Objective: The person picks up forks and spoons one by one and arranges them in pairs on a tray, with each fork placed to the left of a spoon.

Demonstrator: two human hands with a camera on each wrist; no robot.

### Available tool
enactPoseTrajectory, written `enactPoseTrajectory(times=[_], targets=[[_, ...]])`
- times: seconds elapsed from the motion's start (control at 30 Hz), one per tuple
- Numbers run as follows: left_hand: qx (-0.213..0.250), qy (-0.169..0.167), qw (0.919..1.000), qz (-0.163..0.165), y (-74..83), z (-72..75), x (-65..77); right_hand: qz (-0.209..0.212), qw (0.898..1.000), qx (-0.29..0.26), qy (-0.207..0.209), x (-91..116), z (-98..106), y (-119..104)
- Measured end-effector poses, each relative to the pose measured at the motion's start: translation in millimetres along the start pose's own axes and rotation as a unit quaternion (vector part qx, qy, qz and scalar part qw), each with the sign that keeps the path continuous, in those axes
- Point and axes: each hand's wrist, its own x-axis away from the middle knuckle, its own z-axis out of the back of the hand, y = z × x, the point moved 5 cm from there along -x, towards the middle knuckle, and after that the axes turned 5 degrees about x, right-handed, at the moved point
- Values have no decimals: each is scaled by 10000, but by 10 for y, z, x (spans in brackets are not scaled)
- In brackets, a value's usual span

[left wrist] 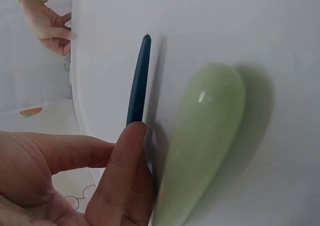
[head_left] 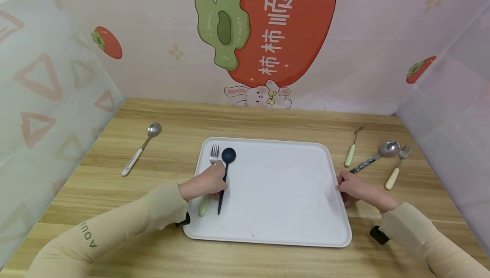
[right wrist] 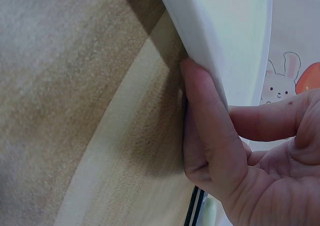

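A white rectangular tray (head_left: 283, 193) lies on the wooden table. On its left part, my left hand (head_left: 208, 180) pinches the black spoon (head_left: 229, 155) by its handle, between thumb and finger. The spoon's dark handle (left wrist: 139, 84) shows a shadow beside it in the left wrist view. A fork (head_left: 214, 152) with a green handle (left wrist: 207, 121) lies on the tray just left of the spoon, partly hidden by that hand. My right hand (head_left: 357, 188) holds the tray's right rim (right wrist: 200, 41), thumb on the inner side and fingers outside and under the edge.
A metal spoon (head_left: 132, 162) with a white handle lies left of the tray. To the right lie a green-handled utensil (head_left: 350, 154) seen edge-on, a spoon (head_left: 388, 149) with a patterned handle and a cream-handled fork (head_left: 392, 178). Printed walls (head_left: 153, 69) enclose the table's back and sides.
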Motion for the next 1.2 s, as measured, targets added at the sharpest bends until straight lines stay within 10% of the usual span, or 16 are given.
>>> enactPoseTrajectory(times=[1.2], targets=[[-7, 103, 9996, -253, 38, 186, 9, 52, 10000, 59, 6, 18, -1, -16]])
